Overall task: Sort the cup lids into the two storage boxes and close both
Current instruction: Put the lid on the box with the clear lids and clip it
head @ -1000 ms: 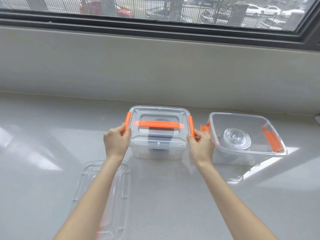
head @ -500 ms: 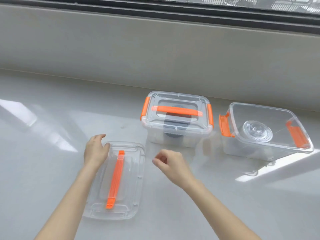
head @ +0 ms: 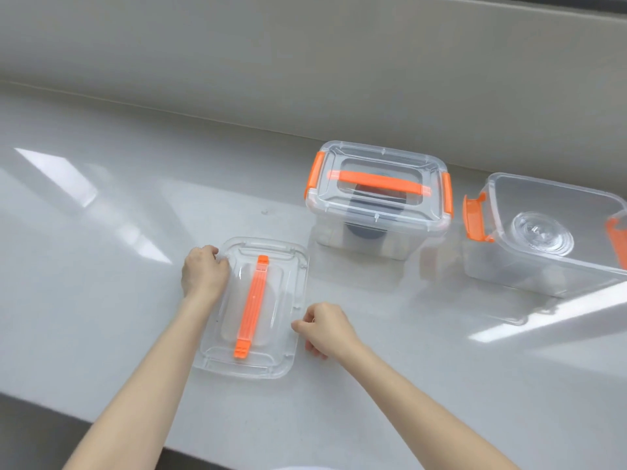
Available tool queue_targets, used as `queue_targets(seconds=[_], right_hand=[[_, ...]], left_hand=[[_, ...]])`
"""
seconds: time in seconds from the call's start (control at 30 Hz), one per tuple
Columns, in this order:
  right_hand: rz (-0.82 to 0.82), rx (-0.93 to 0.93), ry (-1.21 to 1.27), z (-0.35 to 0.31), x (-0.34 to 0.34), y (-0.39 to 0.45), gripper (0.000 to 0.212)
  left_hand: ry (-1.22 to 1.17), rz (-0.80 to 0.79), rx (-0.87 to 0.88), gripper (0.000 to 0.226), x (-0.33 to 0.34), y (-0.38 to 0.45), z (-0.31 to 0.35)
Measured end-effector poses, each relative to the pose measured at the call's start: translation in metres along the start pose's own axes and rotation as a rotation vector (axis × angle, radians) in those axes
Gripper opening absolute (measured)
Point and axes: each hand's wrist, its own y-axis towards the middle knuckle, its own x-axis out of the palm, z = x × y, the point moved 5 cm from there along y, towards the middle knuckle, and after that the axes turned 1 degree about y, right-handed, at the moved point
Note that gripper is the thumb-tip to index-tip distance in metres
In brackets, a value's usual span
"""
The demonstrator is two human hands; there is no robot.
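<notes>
A loose clear box lid (head: 271, 300) with an orange handle lies flat on the counter near the front edge. My left hand (head: 203, 271) curls over its far left corner. My right hand (head: 324, 329) pinches its right edge with bent fingers. Behind it stands a closed clear storage box (head: 378, 201) with orange latches and handle, dark cup lids inside. To the right an open clear box (head: 543, 266) with orange latches holds a stack of clear cup lids (head: 539, 234).
The glossy white counter (head: 101, 232) runs back to a grey wall under a window. Its front edge (head: 68, 407) drops to a dark floor at the lower left. Bright window reflections streak the surface.
Both hands left the closed box's latches and came down to the loose lid. The left hand settled on its far corner, the right reached its right edge. The view tilted downward.
</notes>
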Motion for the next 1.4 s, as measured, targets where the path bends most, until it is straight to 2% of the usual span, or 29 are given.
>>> queue_targets(seconds=[0.2,0.3,0.43,0.53,0.63,0.77,0.93,1.03,1.1,1.23,1.3,1.4], right_hand=[[0.049,-0.042,0.066,-0.004,0.002,0.002,0.023],[0.084,-0.086,0.093,-0.007,-0.006,-0.001,0.013],[0.148,-0.184,0.181,-0.017,-0.031,-0.013,0.005],[0.19,-0.295,0.287,-0.027,-0.062,-0.034,0.011],[0.27,-0.386,0.424,-0.032,-0.109,-0.061,0.015],[0.302,-0.473,0.582,-0.021,-0.178,-0.09,0.023],[0.366,-0.502,0.651,0.019,-0.261,-0.126,0.028],[0.407,-0.492,0.645,0.042,-0.294,-0.146,0.029],[0.439,-0.477,0.619,0.056,-0.313,-0.16,0.03],[0.473,-0.449,0.581,0.08,-0.346,-0.182,0.03],[0.465,-0.458,0.566,0.087,-0.357,-0.192,0.031],[0.464,-0.493,0.533,0.092,-0.374,-0.205,0.031]], left_hand=[[-0.013,0.017,-0.009,0.026,-0.006,-0.018,-0.019],[-0.063,0.043,-0.001,0.025,-0.018,-0.022,-0.014],[-0.19,0.155,0.019,0.022,-0.051,-0.03,0.003],[-0.348,0.228,0.056,0.021,-0.081,-0.045,0.021],[-0.541,0.23,0.128,0.02,-0.103,-0.058,0.054],[-0.621,0.209,0.262,0.021,-0.11,-0.074,0.122],[-0.656,0.059,0.43,0.041,-0.073,-0.095,0.214],[-0.709,-0.038,0.465,0.034,-0.043,-0.105,0.259],[-0.799,-0.161,0.43,0.018,-0.022,-0.116,0.29],[-1.069,-0.625,0.171,0.049,0.016,-0.133,0.344],[-1.069,-0.719,0.165,0.061,0.026,-0.138,0.36],[-1.041,-0.737,0.232,0.063,0.031,-0.142,0.382]])
